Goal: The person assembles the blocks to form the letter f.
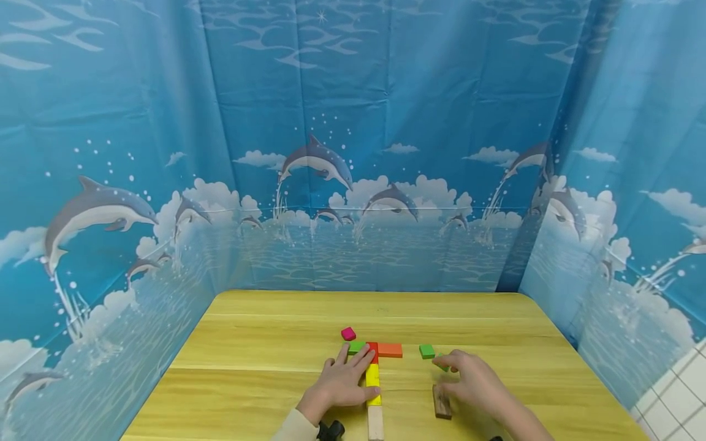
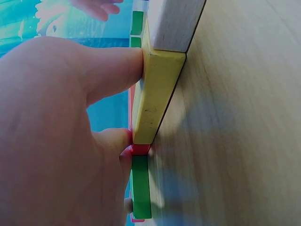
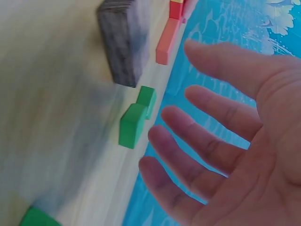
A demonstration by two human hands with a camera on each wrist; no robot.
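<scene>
My left hand [image 1: 342,383] lies over a T-shaped row of blocks, fingers extended. Its thumb touches a yellow block [image 2: 157,94], and its fingertips rest about the red block [image 1: 375,353] and a green block [image 1: 357,347]. A pale wooden block [image 1: 375,422] continues the stem toward me; an orange block [image 1: 390,350] forms the right arm. Over on the right, my right hand [image 1: 477,380] hovers with spread, relaxed fingers and holds nothing. Near its fingers are two green blocks, one farther off [image 1: 427,351] and one nearer [image 3: 133,126]. A dark brown block [image 1: 442,403] lies below its thumb.
A magenta block [image 1: 348,334] sits just beyond the left arm of the T. Another green block [image 3: 38,217] shows at the lower left of the right wrist view. A blue dolphin-print curtain [image 1: 342,251] stands behind and beside the wooden table [image 1: 248,343].
</scene>
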